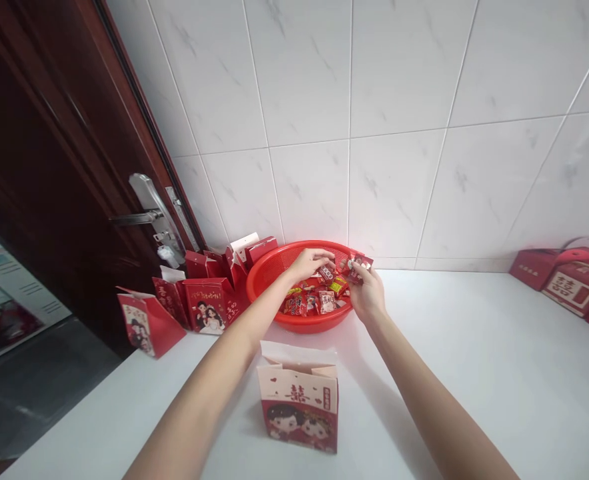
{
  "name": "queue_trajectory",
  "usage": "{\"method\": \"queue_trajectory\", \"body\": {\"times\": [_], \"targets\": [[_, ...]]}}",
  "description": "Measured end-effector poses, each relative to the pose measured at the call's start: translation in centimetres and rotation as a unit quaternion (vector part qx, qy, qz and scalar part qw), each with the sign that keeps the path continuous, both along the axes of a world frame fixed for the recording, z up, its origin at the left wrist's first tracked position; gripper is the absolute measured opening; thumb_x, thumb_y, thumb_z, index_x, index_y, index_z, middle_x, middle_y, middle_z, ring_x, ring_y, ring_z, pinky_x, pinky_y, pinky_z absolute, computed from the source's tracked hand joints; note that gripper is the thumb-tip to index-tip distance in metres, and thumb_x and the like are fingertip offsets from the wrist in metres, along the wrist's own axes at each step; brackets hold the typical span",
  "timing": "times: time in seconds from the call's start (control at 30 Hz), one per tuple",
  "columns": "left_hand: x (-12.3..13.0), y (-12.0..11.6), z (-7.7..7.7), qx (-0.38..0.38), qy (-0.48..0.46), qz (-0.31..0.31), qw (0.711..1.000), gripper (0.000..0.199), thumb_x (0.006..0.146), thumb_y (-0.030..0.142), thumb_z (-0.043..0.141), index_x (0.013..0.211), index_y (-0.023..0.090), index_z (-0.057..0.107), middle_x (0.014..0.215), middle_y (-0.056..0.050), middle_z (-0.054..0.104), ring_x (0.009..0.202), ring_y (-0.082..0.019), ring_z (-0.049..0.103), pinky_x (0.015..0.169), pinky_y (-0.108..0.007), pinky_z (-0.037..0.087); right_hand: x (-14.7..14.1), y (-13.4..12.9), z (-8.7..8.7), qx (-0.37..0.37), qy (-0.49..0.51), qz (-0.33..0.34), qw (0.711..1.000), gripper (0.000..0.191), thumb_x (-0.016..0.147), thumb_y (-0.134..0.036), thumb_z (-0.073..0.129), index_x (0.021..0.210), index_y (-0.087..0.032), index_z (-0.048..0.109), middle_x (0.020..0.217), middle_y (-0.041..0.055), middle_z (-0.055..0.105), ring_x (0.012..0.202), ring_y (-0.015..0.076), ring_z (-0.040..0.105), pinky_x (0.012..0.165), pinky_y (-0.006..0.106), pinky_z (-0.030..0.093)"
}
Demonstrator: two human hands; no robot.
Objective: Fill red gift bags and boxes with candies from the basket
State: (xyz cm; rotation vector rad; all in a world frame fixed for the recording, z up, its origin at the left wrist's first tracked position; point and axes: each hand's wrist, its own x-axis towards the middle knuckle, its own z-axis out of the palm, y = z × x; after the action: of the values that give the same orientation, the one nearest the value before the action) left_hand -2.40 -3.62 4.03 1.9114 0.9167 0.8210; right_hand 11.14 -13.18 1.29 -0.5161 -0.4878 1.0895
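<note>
A red plastic basket (304, 326) holds several wrapped candies (326, 302) in red, white and yellow. Over its middle, my left hand (313, 263) has its fingers bent around a small dark-red packet (326, 273). My right hand (367, 288), at the basket's right rim, grips red wrapped candies (361, 265) between thumb and fingers. Nearer to me, between my forearms, an open-topped paper box (300, 407) stands upright, red and cream with two cartoon faces on its front. Its inside bottom cannot be seen.
Several red gift boxes (209, 305) stand left of the basket, one near the white table's (454, 360) left edge. More red boxes (572, 285) lie far right. A tiled wall (399, 193) rises behind; a dark door (74, 153) is at the left.
</note>
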Motion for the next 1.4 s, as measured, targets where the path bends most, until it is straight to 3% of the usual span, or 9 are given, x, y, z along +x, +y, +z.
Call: {"method": "queue_trajectory", "body": {"times": [0.2,0.37,0.53,0.73,0.83,1.0,1.1,1.23,1.4], "targets": [[-0.3,-2.3,1.1,0.028,-0.132,0.029,0.990,0.028,0.081,0.031,0.068,0.103,0.014,0.074,0.103,-0.009,0.078,0.097,-0.022,0.070,0.088,-0.033,0.053,-0.4,-0.8,0.4,0.005,-0.077,0.090,0.993,0.023,0.061,-0.029,0.086,0.075,-0.021,0.070,0.076,-0.0005,0.071,0.076,0.0171,0.064,0.070,0.029,0.053],[-1.2,-3.1,2.4,0.050,-0.107,-0.003,0.993,0.037,0.081,0.036,0.070,0.111,0.014,0.073,0.110,-0.011,0.076,0.100,-0.023,0.069,0.090,-0.034,0.052,-0.5,-1.5,1.0,0.022,-0.117,0.154,0.981,0.029,0.057,-0.032,0.090,0.077,-0.020,0.072,0.074,-0.0009,0.068,0.073,0.0166,0.062,0.067,0.030,0.054],[-4.9,-1.7,2.9,0.075,0.139,0.153,0.976,0.032,0.092,0.035,0.053,0.113,0.019,0.070,0.113,-0.008,0.075,0.102,-0.023,0.069,0.091,-0.033,0.051,-0.5,-1.3,0.8,0.032,-0.108,0.138,0.984,0.031,0.057,-0.037,0.090,0.071,-0.020,0.068,0.072,-0.0018,0.065,0.074,0.0157,0.060,0.068,0.030,0.055],[-7.9,-0.2,0.0,-0.007,0.262,0.219,0.940,0.019,0.065,0.026,0.081,0.076,0.016,0.069,0.086,-0.013,0.076,0.093,-0.035,0.072,0.079,-0.037,0.054,-0.6,-1.3,0.8,0.027,-0.108,0.123,0.986,0.030,0.058,-0.036,0.089,0.068,-0.020,0.065,0.071,-0.0018,0.063,0.072,0.0154,0.058,0.067,0.030,0.054],[-7.2,-0.1,-1.1,-0.035,0.234,0.191,0.953,0.037,0.070,0.021,0.078,0.106,0.015,0.070,0.087,-0.009,0.077,0.078,-0.026,0.074,0.072,-0.033,0.057,-0.6,-1.4,0.8,0.022,-0.111,0.118,0.987,0.031,0.057,-0.036,0.089,0.066,-0.020,0.063,0.069,-0.0021,0.063,0.072,0.0157,0.059,0.067,0.030,0.054],[-6.4,0.7,-1.1,-0.006,0.169,0.169,0.971,0.060,0.087,0.015,0.056,0.147,0.018,0.044,0.120,-0.013,0.071,0.101,-0.019,0.071,0.084,-0.028,0.056,-0.5,-1.5,0.9,0.014,-0.114,0.111,0.987,0.028,0.058,-0.034,0.087,0.067,-0.021,0.064,0.071,-0.0018,0.064,0.074,0.0161,0.060,0.066,0.029,0.053],[-6.9,1.3,-1.4,-0.009,0.220,0.163,0.962,0.045,0.080,0.012,0.060,0.125,0.016,0.065,0.114,-0.011,0.074,0.104,-0.021,0.069,0.084,-0.027,0.054,-0.5,-1.4,0.8,0.012,-0.115,0.108,0.987,0.027,0.060,-0.034,0.087,0.069,-0.020,0.066,0.074,-0.0007,0.066,0.077,0.0164,0.061,0.068,0.029,0.053],[-7.4,1.5,-2.3,-0.039,0.321,0.131,0.937,0.018,0.067,0.013,0.069,0.084,0.017,0.075,0.083,-0.004,0.075,0.079,-0.020,0.069,0.070,-0.025,0.051,-0.6,-1.4,0.8,0.012,-0.116,0.108,0.987,0.026,0.060,-0.035,0.087,0.069,-0.020,0.068,0.074,-0.0006,0.066,0.076,0.0160,0.060,0.067,0.028,0.052],[-7.4,1.2,-2.5,-0.060,0.390,0.103,0.913,0.022,0.062,0.015,0.071,0.082,0.020,0.075,0.062,0.003,0.067,0.054,-0.015,0.059,0.054,-0.024,0.044,-0.7,-1.4,0.8,0.010,-0.117,0.106,0.987,0.027,0.058,-0.036,0.087,0.069,-0.020,0.068,0.075,-0.0004,0.067,0.078,0.0166,0.061,0.067,0.028,0.051]]}}
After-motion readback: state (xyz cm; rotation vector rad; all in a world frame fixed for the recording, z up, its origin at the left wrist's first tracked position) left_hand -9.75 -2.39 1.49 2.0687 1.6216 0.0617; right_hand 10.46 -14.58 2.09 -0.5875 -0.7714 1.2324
